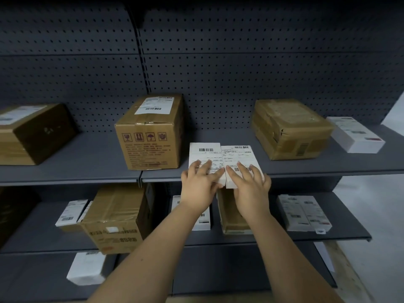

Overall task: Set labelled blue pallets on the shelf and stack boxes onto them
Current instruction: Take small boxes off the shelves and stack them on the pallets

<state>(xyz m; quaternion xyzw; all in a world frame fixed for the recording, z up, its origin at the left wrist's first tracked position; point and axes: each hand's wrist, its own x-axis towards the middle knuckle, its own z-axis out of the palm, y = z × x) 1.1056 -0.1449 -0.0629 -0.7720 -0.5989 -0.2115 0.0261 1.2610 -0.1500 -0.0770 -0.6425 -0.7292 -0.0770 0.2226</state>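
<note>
White paired boxes [205, 153] under left hand [197, 184] and right hand [251, 189].

Dim light, dark grey metal shelves [87, 154], perforated back panel [240, 73] behind, pale floor [382, 215] at right

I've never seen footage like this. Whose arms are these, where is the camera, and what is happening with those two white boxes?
There is no machine here. These are a person's bare arms, filmed by one wide-angle camera worn on the head, looking forward and down. The left hand lies on the left white box, and the right hand on the right white box. The fingers are laid fairly straight on top, not curled round. Both labelled boxes sit side by side at the front of the grey shelf. Beside them stand a brown carton and a battered parcel. More boxes sit on the shelf below. No blue pallet shows.
</note>
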